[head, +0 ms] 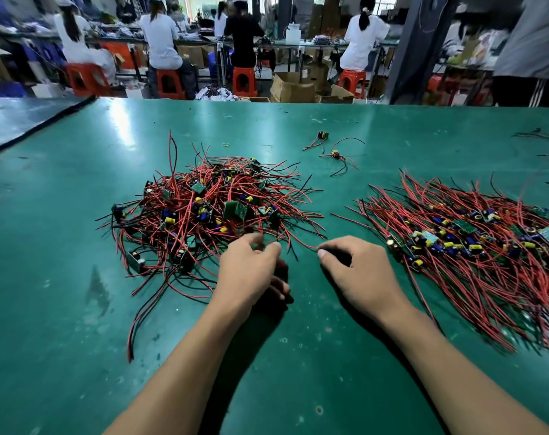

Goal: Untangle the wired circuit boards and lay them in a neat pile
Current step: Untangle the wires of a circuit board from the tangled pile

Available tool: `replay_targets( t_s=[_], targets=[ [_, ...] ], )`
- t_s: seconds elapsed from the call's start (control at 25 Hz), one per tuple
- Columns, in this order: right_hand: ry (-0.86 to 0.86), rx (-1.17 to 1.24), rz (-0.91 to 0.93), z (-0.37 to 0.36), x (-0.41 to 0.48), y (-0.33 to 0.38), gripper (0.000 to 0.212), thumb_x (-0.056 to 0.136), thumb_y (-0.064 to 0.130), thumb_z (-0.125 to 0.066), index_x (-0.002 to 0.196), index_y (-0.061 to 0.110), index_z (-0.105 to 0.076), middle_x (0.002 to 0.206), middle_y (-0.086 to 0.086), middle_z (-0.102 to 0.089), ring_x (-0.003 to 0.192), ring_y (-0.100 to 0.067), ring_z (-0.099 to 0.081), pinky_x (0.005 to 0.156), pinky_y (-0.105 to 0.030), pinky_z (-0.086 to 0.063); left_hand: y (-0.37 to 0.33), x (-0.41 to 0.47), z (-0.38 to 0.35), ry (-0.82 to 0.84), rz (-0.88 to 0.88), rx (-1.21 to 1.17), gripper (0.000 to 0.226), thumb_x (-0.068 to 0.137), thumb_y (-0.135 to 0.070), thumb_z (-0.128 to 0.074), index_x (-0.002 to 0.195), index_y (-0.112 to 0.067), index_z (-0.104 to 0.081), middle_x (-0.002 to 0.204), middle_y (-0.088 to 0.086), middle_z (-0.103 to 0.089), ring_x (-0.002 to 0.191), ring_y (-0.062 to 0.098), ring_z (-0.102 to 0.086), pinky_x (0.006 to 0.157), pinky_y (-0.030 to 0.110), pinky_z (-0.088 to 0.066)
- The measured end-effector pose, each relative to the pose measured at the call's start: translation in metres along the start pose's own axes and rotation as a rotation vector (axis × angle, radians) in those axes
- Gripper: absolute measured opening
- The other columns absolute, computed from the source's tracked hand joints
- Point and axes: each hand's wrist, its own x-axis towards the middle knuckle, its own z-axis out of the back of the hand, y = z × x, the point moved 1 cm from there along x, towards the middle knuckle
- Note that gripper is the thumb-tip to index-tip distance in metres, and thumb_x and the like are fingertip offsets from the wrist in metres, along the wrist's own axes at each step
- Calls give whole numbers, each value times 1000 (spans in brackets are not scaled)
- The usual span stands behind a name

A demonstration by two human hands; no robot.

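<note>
A tangled heap of small green circuit boards (204, 208) with red and black wires lies left of centre on the green table (78, 309). To the right, a combed-out pile of boards (474, 243) lies with its wires running one way. My left hand (251, 271) is at the heap's near edge, fingers curled and pinching red wires. My right hand (358, 271) hovers beside it with curled fingers, its thumb and forefinger pinching the end of a red wire (301, 243) that leads back into the heap.
Two stray wired boards (322, 135) (335, 155) and a small rubber band (226, 145) lie farther back on the table. More loose wires sit at the far right edge (540, 135). Beyond the table, people sit on orange stools among cardboard boxes.
</note>
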Motion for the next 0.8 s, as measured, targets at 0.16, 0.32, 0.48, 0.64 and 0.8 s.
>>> replay_targets(
  t_s=[0.16, 0.32, 0.48, 0.64, 0.8],
  targets=[
    [-17, 43, -36, 0, 2, 0, 12, 89, 18, -70, 97, 14, -79, 95, 3, -75, 89, -7, -65, 78, 1, -37, -2, 1, 2, -54, -98, 64, 19, 95, -20, -62, 109, -6, -61, 64, 10, -69, 35, 25, -57, 33, 23, -39],
    [-20, 74, -56, 1, 2, -1, 12, 89, 18, -70, 96, 15, -79, 94, 4, -75, 87, -6, -65, 76, 1, -37, 0, -2, 8, -316, -368, 226, 41, 90, -19, -64, 130, -22, -53, 65, 0, -67, 53, 27, -65, 58, 44, -55],
    [-22, 84, -66, 0, 3, -3, 11, 89, 19, -71, 96, 15, -79, 93, 4, -75, 88, -8, -66, 78, -5, -41, -2, 2, 18, -411, -327, 246, 75, 90, -17, -60, 155, -22, -22, 73, -1, -70, 54, 26, -66, 67, 47, -59],
    [-10, 102, -77, 0, 2, -3, 11, 90, 20, -71, 96, 16, -79, 92, 5, -75, 88, -7, -66, 78, -6, -42, -3, 7, 24, -412, -227, 282, 62, 89, -18, -57, 145, -11, -31, 63, 5, -70, 60, 29, -67, 72, 46, -58],
    [-6, 100, -84, 1, 1, -2, 11, 90, 21, -70, 96, 16, -78, 92, 6, -74, 88, -7, -66, 80, -11, -44, -2, 1, 24, -412, -231, 256, 10, 89, -14, -57, 98, -11, -55, 49, 7, -64, 38, 22, -60, 41, 24, -47]
  ],
)
